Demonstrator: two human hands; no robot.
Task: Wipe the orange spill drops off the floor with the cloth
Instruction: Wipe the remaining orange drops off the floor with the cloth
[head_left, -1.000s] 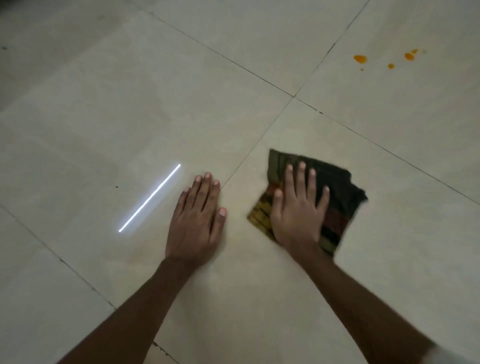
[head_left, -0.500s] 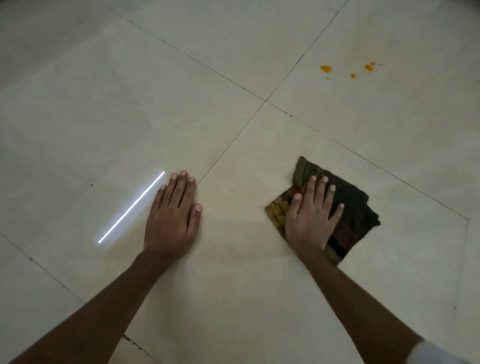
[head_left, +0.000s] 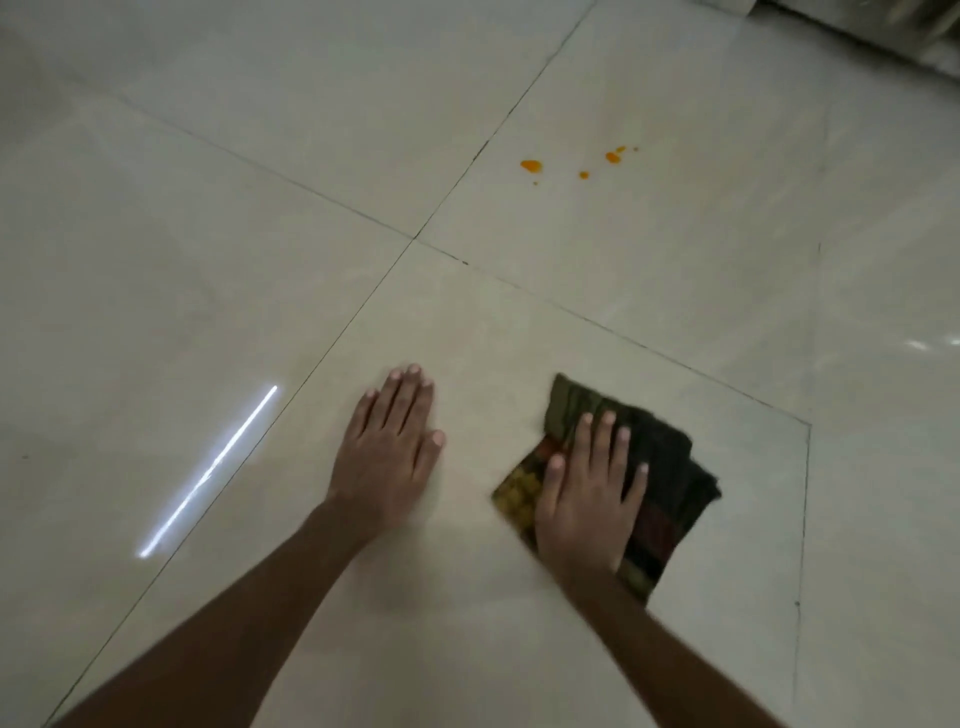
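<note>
A view from above of two bare arms reaching forward over a pale, glossy tiled floor (head_left: 208, 260). Far left, a bright white streak of reflected light (head_left: 208, 470) slants across one tile. Next comes the left hand (head_left: 387, 452), resting flat and empty on the tile, fingers together and extended, holding nothing. To its right, a short way apart, the right hand (head_left: 587, 499) lies palm down with fingers spread on a folded cloth (head_left: 660, 467), pressing it to the floor rather than clutching it. The cloth is dark green with a yellow and red checked patch near the thumb; its edges are slightly blurred, so the number of folds is hard to tell. Farther ahead and a little right, on the next tile beyond a grout line, sit the orange spill drops (head_left: 531, 166), several small spots in a loose row, well apart from the cloth and not yet touched.

The cloth looks soft, light and limp, and it should slide easily on the shiny tile. A flat palm over its middle seems the best hold, keeping the folds from bunching.
</note>
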